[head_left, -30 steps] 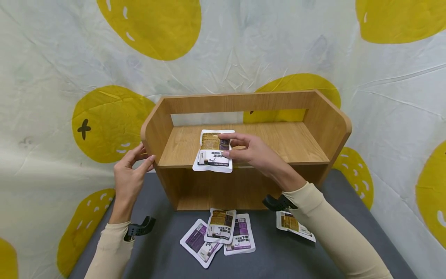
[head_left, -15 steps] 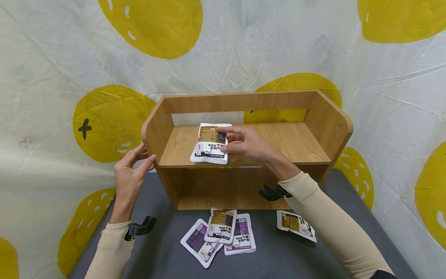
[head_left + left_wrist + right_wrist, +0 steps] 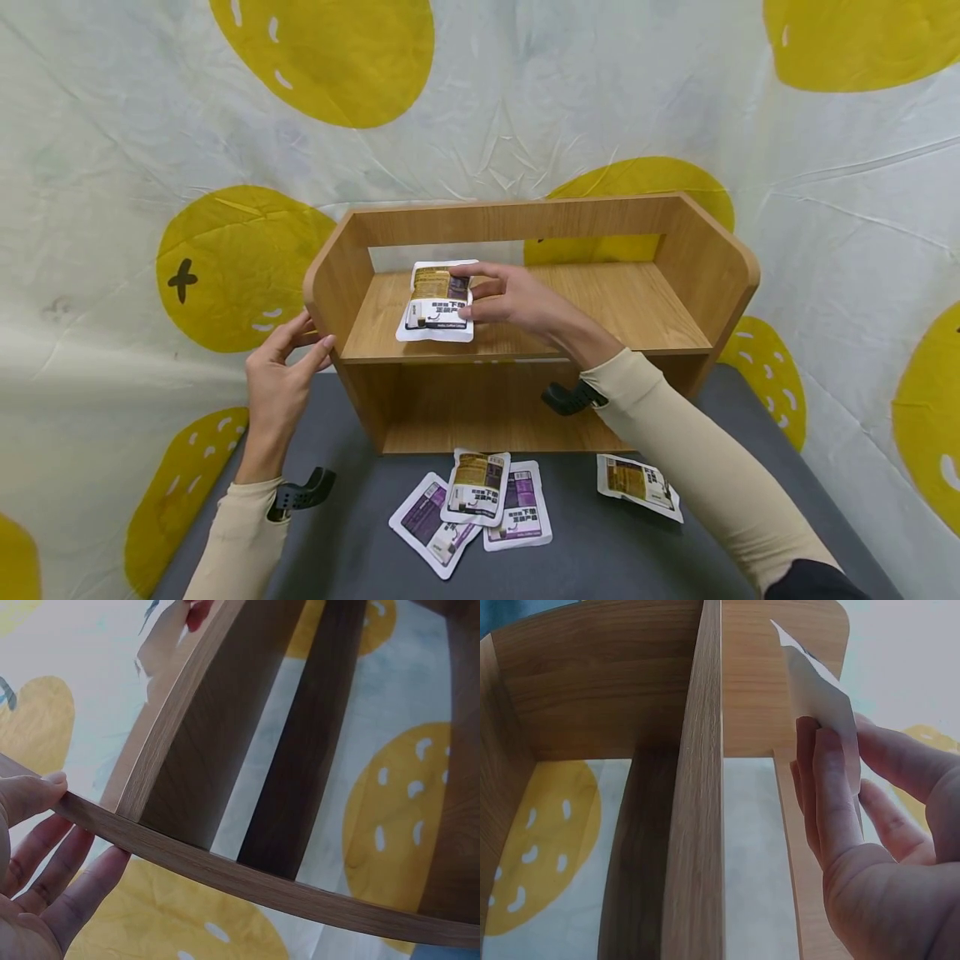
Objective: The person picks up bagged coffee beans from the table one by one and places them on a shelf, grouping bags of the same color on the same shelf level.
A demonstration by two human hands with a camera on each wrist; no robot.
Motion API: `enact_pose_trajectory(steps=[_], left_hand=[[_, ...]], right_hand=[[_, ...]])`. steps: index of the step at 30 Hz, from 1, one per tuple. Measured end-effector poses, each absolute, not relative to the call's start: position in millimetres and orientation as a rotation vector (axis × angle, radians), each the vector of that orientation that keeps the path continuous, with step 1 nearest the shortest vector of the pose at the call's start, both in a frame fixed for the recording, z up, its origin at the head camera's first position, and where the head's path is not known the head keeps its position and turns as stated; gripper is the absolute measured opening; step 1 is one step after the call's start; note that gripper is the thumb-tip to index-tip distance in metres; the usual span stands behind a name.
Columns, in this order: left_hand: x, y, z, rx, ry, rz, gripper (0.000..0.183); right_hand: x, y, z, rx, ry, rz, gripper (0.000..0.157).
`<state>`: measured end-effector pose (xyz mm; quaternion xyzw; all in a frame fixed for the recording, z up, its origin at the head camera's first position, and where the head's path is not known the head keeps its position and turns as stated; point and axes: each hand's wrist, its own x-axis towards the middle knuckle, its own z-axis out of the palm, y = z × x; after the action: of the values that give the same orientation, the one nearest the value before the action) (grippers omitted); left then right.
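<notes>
My right hand (image 3: 517,302) pinches a white pouch with a gold-brown and purple label (image 3: 437,302) by its right edge, over the left part of a wooden two-tier shelf's upper board (image 3: 600,308). In the right wrist view the pouch (image 3: 817,694) is seen edge-on between thumb and fingers, apart from the board; its pale back faces the camera. My left hand (image 3: 281,375) grips the front edge of the shelf's left side panel (image 3: 330,292). The left wrist view shows the thumb on one face of the panel (image 3: 225,874) and fingers on the other.
On the grey table (image 3: 585,550) before the shelf, a brown-labelled pouch (image 3: 477,487) overlaps two purple-labelled pouches, a left one (image 3: 431,521) and a right one (image 3: 522,508). Another brown-labelled pouch (image 3: 637,483) lies to the right, near my right forearm. A patterned curtain (image 3: 480,100) hangs behind.
My right hand has carried the pouch up, back and leftward, from the front edge of the upper board to above the board. The left hand stays on the side panel.
</notes>
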<state>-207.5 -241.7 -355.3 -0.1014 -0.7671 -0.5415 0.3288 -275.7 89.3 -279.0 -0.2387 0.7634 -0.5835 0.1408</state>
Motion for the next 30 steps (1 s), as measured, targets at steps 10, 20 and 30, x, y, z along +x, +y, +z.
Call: enact_pose_trajectory(steps=[10, 20, 30], left_hand=[[-208, -242, -355, -0.259, -2.010, -1.408, 0.050], [-209, -242, -356, -0.253, -2.010, -1.403, 0.050], [-210, -243, -354, -0.262, -2.008, -1.405, 0.050]], right_hand=[[-285, 73, -277, -0.658, 2.119, -1.760, 0.063], [-295, 62, -280, -0.591, 2.140, -1.723, 0.065], [-309, 56, -277, -0.498, 2.226, -1.625, 0.066]])
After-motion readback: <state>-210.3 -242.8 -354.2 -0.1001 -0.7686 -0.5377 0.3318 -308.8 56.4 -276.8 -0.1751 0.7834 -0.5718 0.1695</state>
